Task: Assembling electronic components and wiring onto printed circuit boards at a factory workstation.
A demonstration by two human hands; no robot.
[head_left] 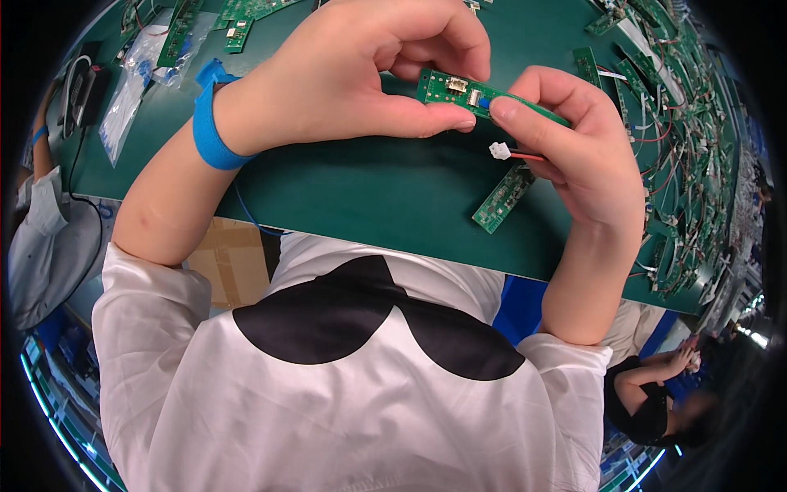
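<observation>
A narrow green circuit board (453,88) is held up over the table between both hands. My left hand (393,78), a blue band on its wrist, curls round the board's left end, thumb along the near edge. My right hand (578,135) pinches the right part, with its thumb beside a short blue ribbon (484,103) at a white connector (474,97). Below that thumb hangs a white plug (499,151) on a red wire, whose other end is hidden in the hand. Another narrow circuit board (502,199) lies on the table beneath my right hand.
The green table (352,193) carries a large heap of circuit boards (668,164) with wires at the right. Clear plastic bags (135,115) and more boards (238,34) lie at the far left. A cardboard box (229,262) stands below the table edge. Other people sit at both sides.
</observation>
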